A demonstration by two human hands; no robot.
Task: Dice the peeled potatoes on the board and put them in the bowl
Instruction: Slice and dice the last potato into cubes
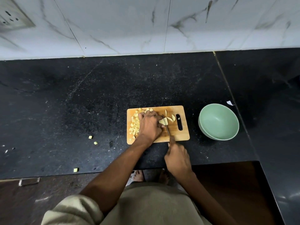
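On the speckled black stone worktop, near its front edge, the left hand pins a pale potato piece on the rectangular wooden board; the right hand grips a thin-bladed knife, probably mid-slice. The round green bowl sits beside the board (white marbled tiles behind).

The left hand is stretched forward on a bare, nearly straight forearm, palm down, knuckles raised and fingers curled under, pressed down onto what it holds. The right hand is kept nearer the body, its fingers wrapped in a closed grip, the index finger laid out forward. The right forearm is bent in from the right. Both wrists are held level.
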